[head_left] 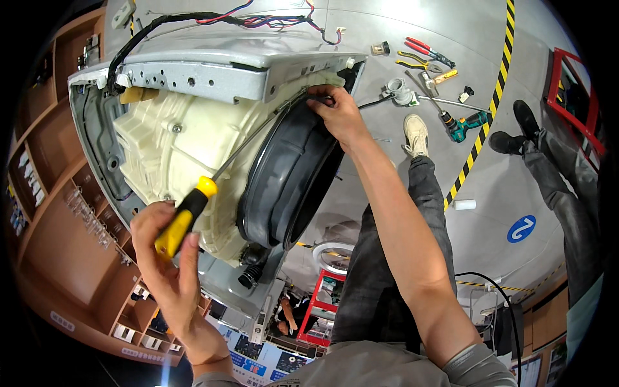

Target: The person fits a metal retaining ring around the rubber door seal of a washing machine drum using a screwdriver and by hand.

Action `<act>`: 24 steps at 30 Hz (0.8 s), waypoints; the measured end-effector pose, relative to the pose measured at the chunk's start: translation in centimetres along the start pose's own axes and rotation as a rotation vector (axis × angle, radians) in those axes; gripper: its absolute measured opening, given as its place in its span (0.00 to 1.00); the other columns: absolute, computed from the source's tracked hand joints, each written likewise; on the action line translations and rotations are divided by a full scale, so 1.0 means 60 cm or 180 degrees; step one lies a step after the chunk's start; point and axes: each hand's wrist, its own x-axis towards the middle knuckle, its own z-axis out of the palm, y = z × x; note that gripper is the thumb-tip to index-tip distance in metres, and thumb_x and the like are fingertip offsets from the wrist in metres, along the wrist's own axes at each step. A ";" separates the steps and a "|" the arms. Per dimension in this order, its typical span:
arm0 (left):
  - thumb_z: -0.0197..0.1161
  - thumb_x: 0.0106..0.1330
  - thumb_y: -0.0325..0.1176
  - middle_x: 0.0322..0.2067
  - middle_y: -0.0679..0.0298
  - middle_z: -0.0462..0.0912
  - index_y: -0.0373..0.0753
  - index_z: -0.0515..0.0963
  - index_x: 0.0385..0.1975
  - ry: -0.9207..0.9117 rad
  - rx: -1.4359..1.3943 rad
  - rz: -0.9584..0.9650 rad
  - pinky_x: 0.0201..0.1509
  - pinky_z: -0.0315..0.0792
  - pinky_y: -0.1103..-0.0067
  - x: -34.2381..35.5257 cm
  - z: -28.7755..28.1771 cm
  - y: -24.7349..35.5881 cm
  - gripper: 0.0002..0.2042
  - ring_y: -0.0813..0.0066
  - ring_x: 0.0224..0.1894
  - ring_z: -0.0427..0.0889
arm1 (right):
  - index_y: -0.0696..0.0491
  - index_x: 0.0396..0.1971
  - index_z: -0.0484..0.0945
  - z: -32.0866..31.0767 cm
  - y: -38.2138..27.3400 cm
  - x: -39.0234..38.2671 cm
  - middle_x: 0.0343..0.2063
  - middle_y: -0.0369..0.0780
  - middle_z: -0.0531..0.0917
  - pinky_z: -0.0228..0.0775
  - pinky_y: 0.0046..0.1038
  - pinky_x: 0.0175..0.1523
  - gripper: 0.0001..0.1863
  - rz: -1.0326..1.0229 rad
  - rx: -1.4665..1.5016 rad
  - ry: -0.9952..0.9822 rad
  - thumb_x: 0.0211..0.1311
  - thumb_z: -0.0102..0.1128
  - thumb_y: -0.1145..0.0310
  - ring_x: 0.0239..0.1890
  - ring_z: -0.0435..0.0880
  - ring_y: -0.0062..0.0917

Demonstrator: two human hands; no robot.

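My left hand [169, 271] is closed on the yellow-and-black handle of a screwdriver [187, 222]. Its long metal shaft runs up and right, along the seam between a cream plastic washing machine tub [193, 138] and a black rubber door gasket [274, 174]. At the far end of the gasket, my right hand [335, 113] has its fingers curled and pinched at the rim, close to the screwdriver's tip. The fingers partly hide the tip. Around the tub is the grey metal cabinet [258, 64] of the washing machine. A black ribbed hose [251, 274] sticks out below the gasket.
Red-handled pliers [422, 46], yellow-handled pliers [412, 62], a teal cordless drill [461, 126] and a grey pump-like part [400, 90] lie on the floor. A bundled wire harness [213, 18] drapes over the cabinet. Another person's legs [561, 161] stand beyond the striped tape [496, 97].
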 end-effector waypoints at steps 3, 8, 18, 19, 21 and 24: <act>0.66 0.67 0.26 0.57 0.52 0.75 0.34 0.73 0.57 -0.0159 0.0100 0.0037 0.60 0.71 0.75 0.002 -0.010 0.002 0.19 0.68 0.52 0.78 | 0.55 0.48 0.84 0.001 0.001 0.001 0.45 0.42 0.78 0.71 0.31 0.53 0.16 -0.0039 0.0041 -0.0019 0.59 0.69 0.70 0.47 0.77 0.32; 0.67 0.66 0.28 0.54 0.53 0.76 0.35 0.71 0.60 0.0314 -0.0220 -0.0806 0.58 0.71 0.75 -0.001 -0.002 0.002 0.22 0.69 0.50 0.78 | 0.58 0.49 0.83 0.003 0.002 0.001 0.44 0.35 0.77 0.68 0.23 0.50 0.15 0.0088 0.0063 -0.0076 0.62 0.68 0.73 0.44 0.74 0.20; 0.62 0.69 0.23 0.55 0.52 0.75 0.34 0.73 0.54 0.0444 0.0114 -0.0964 0.62 0.69 0.75 -0.005 0.003 0.009 0.15 0.68 0.55 0.77 | 0.58 0.49 0.82 0.002 -0.006 -0.003 0.44 0.36 0.76 0.69 0.24 0.52 0.15 0.0034 -0.0079 -0.0024 0.62 0.68 0.73 0.44 0.74 0.22; 0.62 0.69 0.23 0.56 0.51 0.74 0.34 0.73 0.55 0.0459 -0.0130 -0.0560 0.64 0.69 0.75 -0.012 0.006 0.007 0.16 0.67 0.55 0.77 | 0.58 0.49 0.82 0.005 -0.005 -0.002 0.44 0.36 0.76 0.69 0.24 0.52 0.15 0.0031 -0.0065 -0.0040 0.62 0.68 0.73 0.44 0.74 0.22; 0.63 0.68 0.23 0.57 0.48 0.73 0.35 0.72 0.55 0.0137 -0.0646 0.0149 0.66 0.67 0.72 -0.011 0.007 0.009 0.16 0.64 0.59 0.75 | 0.56 0.48 0.83 0.002 0.004 0.001 0.44 0.39 0.77 0.70 0.28 0.53 0.16 -0.0020 -0.0015 -0.0009 0.60 0.69 0.71 0.46 0.76 0.27; 0.65 0.67 0.25 0.56 0.50 0.73 0.35 0.72 0.55 0.0129 0.0494 0.0415 0.66 0.66 0.72 -0.010 0.016 0.026 0.18 0.64 0.59 0.74 | 0.54 0.48 0.84 0.003 0.004 0.003 0.45 0.42 0.78 0.70 0.32 0.54 0.16 -0.0086 -0.0006 0.0005 0.59 0.70 0.69 0.47 0.77 0.33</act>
